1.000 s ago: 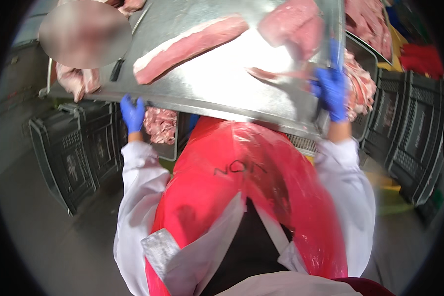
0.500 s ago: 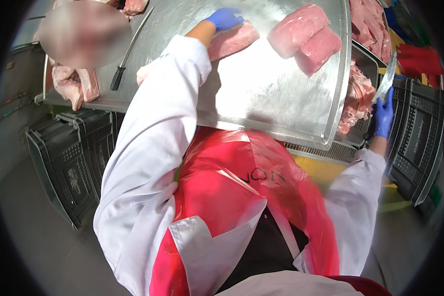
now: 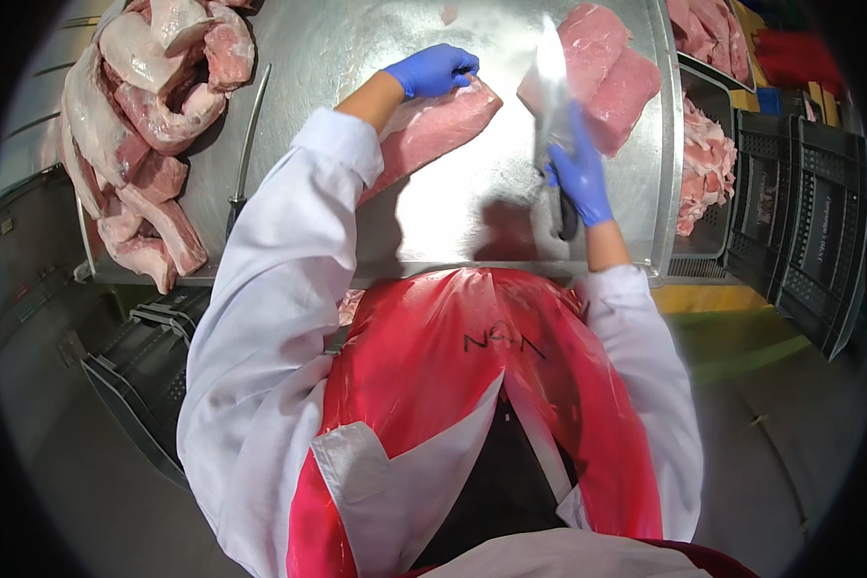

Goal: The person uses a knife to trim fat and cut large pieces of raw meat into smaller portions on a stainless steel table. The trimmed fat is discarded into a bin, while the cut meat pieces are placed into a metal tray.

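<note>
On the metal table lies a long piece of pink meat (image 3: pixel 433 135), partly covered by my left forearm. My left hand (image 3: pixel 433 72), in a blue glove, has its fingers curled closed at the far edge of this piece, pinching it near its right end. A knife (image 3: pixel 555 101) is in my blue-gloved right hand (image 3: pixel 582 173), its dark handle in the fist and its blade pointing away from me. The blade is slightly blurred and passes in front of the left edge of two pink meat pieces (image 3: pixel 621 91) lying together at the right.
Several pale, fatty cuts (image 3: pixel 125 116) are heaped on the table's (image 3: pixel 299 58) left side. A sharpening steel (image 3: pixel 250 144) lies beside them. Right of the table, a crate holds meat trimmings (image 3: pixel 705 164), beside dark plastic crates (image 3: pixel 790 212). Another dark crate (image 3: pixel 140 376) stands at lower left.
My right hand has brought the knife from over the crate at the right to above the table. My left hand's fingers have curled in at the meat's edge. The view has shifted left.
</note>
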{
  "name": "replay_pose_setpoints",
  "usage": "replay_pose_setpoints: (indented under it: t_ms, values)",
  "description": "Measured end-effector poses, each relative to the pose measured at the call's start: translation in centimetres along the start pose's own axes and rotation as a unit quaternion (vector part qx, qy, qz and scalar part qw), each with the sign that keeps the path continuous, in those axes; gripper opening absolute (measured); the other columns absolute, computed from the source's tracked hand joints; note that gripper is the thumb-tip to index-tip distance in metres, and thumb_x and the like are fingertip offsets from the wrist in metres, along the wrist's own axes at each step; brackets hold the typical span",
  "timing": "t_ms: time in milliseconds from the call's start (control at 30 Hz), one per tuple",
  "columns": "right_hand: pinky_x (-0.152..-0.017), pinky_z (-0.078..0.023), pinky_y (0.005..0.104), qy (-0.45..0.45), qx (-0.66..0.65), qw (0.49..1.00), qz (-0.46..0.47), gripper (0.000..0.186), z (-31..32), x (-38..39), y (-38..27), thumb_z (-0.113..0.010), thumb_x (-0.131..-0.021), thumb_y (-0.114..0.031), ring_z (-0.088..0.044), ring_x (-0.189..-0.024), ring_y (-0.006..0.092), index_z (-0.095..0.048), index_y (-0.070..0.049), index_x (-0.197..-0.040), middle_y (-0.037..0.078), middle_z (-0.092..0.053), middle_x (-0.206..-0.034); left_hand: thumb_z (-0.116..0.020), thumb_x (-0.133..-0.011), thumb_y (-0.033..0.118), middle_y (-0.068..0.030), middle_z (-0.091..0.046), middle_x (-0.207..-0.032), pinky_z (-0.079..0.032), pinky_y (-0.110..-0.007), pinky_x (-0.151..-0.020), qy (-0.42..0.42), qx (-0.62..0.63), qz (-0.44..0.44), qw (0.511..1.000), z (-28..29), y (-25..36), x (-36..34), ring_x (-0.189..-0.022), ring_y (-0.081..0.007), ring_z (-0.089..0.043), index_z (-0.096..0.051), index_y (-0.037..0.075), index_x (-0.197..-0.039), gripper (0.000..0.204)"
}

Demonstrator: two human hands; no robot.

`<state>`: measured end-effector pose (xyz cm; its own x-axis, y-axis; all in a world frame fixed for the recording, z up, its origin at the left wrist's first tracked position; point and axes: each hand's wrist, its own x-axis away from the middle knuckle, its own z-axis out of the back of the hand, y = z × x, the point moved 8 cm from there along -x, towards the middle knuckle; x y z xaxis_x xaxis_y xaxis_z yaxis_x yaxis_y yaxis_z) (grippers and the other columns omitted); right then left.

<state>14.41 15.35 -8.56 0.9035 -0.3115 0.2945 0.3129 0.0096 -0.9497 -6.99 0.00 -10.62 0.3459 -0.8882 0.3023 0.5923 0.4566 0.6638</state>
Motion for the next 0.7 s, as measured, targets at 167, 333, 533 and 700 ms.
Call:
replay_pose_setpoints:
  t_ms: [167, 333, 533, 700]
  values:
    - [-0.05, -0.051, 0.0286, -0.072, 0.008, 0.994, -0.087, 0.074, -7.2, -7.4, 0.4, -0.058, -0.097, -0.007, -0.056, -0.053, 0.0109, -0.026, -0.025, -0.161, 0.005, -0.062, -0.072, -0.064, -0.094, 0.018, -0.0146, -0.068, -0.101, -0.052, -0.043, -0.084, 0.111, -0.048, -0.065, 0.991, 1.5, 2.0, 2.1, -0.094, -0.0363, -0.065, -0.066, 0.006, -0.106, 0.017]
    - [-0.05, -0.051, 0.0286, -0.19, 0.064, 0.978, -0.062, 0.072, -6.4, -3.8, 1.0, -0.059, -0.097, -0.008, -0.058, -0.054, 0.0108, -0.029, -0.025, -0.16, 0.006, -0.063, -0.073, -0.062, -0.088, 0.009, -0.0144, -0.068, -0.096, -0.051, -0.042, -0.079, 0.108, -0.08, -0.068, 0.989, 1.5, 1.2, 2.0, -0.088, -0.0349, -0.065, -0.067, 0.008, -0.104, 0.017]
    - [-0.05, -0.051, 0.0293, -0.182, 0.07, 0.979, -0.065, 0.071, -8.6, -6.0, -1.2, -0.058, -0.097, -0.012, -0.059, -0.054, 0.012, -0.029, -0.026, -0.16, 0.008, -0.064, -0.072, -0.064, -0.092, 0.012, -0.0148, -0.069, -0.106, -0.053, -0.043, -0.087, 0.023, -0.066, -0.064, 0.996, 1.5, 1.8, -0.1, -0.098, -0.0348, -0.067, -0.066, 0.007, -0.112, 0.021]
    - [-0.055, -0.054, 0.03, -0.178, 0.112, 0.977, -0.028, 0.071, -9.3, -4.2, -0.2, -0.058, -0.096, -0.012, -0.061, -0.056, 0.0133, -0.03, -0.027, -0.16, 0.01, -0.067, -0.078, -0.06, -0.093, 0.006, -0.0133, -0.07, -0.108, -0.053, -0.039, -0.089, 0.047, -0.081, -0.087, 0.992, 2.7, 0.5, -0.9, -0.1, -0.0302, -0.068, -0.065, 0.001, -0.113, 0.022]
